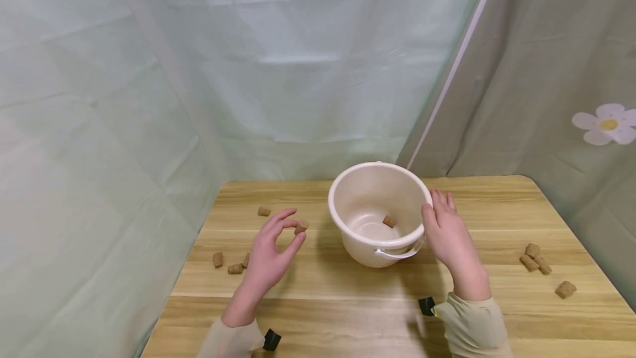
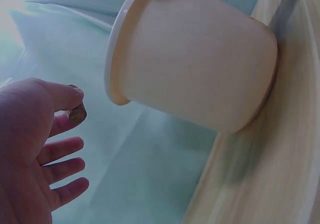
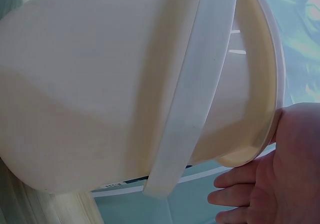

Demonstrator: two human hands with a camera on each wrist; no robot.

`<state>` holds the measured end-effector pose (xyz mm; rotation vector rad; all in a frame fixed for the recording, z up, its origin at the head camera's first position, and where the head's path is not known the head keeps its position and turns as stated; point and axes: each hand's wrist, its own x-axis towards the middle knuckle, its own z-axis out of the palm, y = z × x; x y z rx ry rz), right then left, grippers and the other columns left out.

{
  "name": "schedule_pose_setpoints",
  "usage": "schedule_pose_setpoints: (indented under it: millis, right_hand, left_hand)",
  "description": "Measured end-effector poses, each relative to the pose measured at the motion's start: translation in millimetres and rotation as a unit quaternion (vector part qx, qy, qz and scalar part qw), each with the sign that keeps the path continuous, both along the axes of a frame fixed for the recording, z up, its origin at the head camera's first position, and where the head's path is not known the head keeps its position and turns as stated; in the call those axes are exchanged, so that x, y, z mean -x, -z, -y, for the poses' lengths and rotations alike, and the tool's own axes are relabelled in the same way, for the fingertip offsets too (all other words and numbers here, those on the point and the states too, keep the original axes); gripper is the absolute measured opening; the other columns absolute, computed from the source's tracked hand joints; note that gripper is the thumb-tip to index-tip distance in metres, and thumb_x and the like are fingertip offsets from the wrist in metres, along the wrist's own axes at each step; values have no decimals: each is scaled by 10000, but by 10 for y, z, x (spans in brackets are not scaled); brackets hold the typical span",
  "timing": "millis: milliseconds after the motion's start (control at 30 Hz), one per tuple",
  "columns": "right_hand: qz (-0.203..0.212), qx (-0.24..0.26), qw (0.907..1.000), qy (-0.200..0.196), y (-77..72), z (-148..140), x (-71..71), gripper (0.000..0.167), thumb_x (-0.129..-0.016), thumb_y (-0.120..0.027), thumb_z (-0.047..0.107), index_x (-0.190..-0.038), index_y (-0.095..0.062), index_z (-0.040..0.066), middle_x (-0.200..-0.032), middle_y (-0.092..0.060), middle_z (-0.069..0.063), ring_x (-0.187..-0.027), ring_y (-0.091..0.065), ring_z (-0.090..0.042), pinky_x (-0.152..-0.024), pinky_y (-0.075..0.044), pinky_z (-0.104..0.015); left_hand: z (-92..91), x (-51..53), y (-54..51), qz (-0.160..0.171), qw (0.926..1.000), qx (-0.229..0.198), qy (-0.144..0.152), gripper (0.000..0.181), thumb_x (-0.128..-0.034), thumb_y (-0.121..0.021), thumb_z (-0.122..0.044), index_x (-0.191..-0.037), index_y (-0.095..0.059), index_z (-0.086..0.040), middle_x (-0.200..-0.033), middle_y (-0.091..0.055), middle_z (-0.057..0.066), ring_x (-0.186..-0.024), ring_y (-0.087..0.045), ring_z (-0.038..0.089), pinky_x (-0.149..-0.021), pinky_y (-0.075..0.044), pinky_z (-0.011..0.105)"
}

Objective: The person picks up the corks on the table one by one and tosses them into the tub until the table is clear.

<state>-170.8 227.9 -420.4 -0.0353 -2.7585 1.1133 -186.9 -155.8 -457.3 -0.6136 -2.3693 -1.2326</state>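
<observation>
My left hand (image 1: 272, 250) pinches a small brown cork (image 1: 301, 227) between thumb and index finger, left of the white bucket (image 1: 360, 247) and above the table. In the left wrist view, the other fingers spread loosely beside the held cork (image 2: 77, 113). At the bucket's right side, my right hand (image 1: 449, 236) holds the rim with its thumb over the edge; the remaining fingers stretch fairly straight along the outside. One cork (image 1: 389, 221) lies inside on the bucket's bottom. The bucket handle (image 3: 195, 94) hangs down at the front right.
Several loose corks, one of them a cork (image 1: 235, 269) near my left wrist, lie on the left of the wooden table (image 1: 343, 319). More lie at the right, including a cork (image 1: 565, 289) near that edge. Pale curtains (image 1: 318, 70) stand behind and on both sides.
</observation>
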Motion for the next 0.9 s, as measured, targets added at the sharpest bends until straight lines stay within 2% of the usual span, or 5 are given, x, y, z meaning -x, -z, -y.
schedule_pose_setpoints:
  millis: [200,667,900]
  right_hand:
    - [51,-11,10000,-12,-3,6,4,718,-1161,-240,441,-1656,-224,-80,-1720,-182,-304,-1606,-42,-503,-1272,-119,-677]
    - [19,-5,10000,8,-13,2,0,721,-1161,-243,439,-1652,-223,-89,-1716,-188,-310,-1603,-49,-509,-1270,-124,-682]
    - [18,-18,10000,-1,-19,6,-3,719,-1161,-248,436,-1650,-228,-90,-1715,-191,-310,-1605,-51,-505,-1268,-130,-684]
  left_hand:
    - [-17,31,-36,-182,9998,-75,50,150,-976,-819,-168,-1114,-765,-145,-1468,-646,51,-1393,-576,321,-1088,-495,632]
    - [-107,76,-130,-345,9994,-65,-32,182,-965,-828,-149,-1130,-766,-105,-1463,-651,91,-1388,-577,307,-1086,-500,616]
    - [-193,108,-207,-421,9990,-85,110,178,-959,-833,-151,-1119,-770,-105,-1474,-642,57,-1396,-563,311,-1066,-505,624]
